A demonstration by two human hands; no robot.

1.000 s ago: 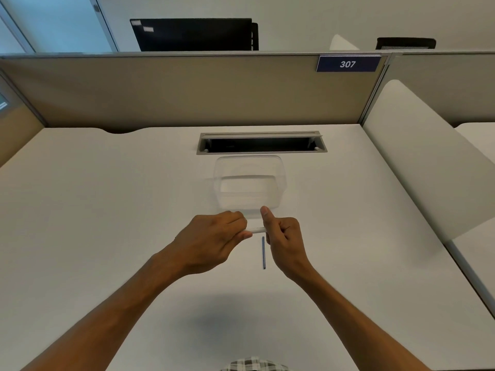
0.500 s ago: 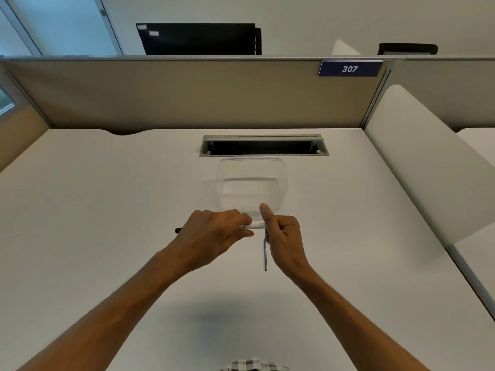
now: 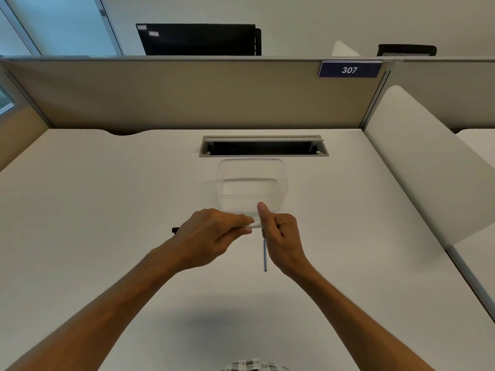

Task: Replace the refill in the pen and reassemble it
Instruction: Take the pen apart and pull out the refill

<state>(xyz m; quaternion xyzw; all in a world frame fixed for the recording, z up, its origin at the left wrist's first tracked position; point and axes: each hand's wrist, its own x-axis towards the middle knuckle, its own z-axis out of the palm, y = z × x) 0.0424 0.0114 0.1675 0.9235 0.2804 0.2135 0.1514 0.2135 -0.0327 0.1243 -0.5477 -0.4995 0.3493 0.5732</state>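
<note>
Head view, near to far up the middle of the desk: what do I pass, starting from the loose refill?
Refill lying on the desk → white pen barrel held between left hand and right hand → clear plastic container → cable slot → partition.

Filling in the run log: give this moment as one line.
left hand: grips pen | right hand: grips pen's other end | refill: on desk | container: beyond hands
</note>
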